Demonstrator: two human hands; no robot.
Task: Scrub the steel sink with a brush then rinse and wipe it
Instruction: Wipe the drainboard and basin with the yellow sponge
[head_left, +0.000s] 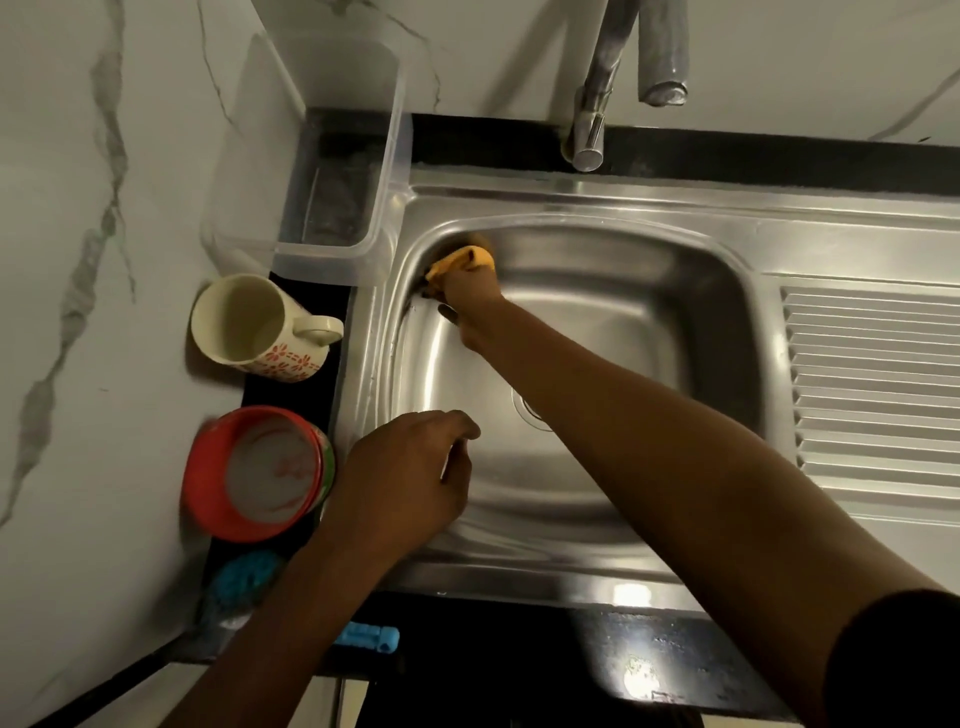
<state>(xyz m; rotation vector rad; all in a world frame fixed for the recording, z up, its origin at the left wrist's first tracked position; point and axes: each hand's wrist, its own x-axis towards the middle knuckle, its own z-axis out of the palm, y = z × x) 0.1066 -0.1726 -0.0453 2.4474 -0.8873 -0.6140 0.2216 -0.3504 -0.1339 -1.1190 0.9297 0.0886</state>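
1. The steel sink (597, 312) is set into a black tabletop (675, 660), with a ribbed draining board (872, 389) on its right and a tap (597, 93) above its far rim.
2. The right hand (470, 301) reaches across the basin and grips a yellow brush (462, 260), fingers curled round it. The brush is pressed into the basin's far-left corner.
3. The left hand (405, 473) is over the near-left rim of the sink, its fingers loosely curled and holding nothing. Whether it touches the steel is hard to tell.
4. The drain (524, 410) shows partly beside the right forearm.
5. Along the left of the sink stand a clear plastic container (322, 156), a cream mug (249, 322) with red flowers, and a red bowl (249, 473).
6. A blue scrubber (244, 577) lies nearer, just beside the left forearm.
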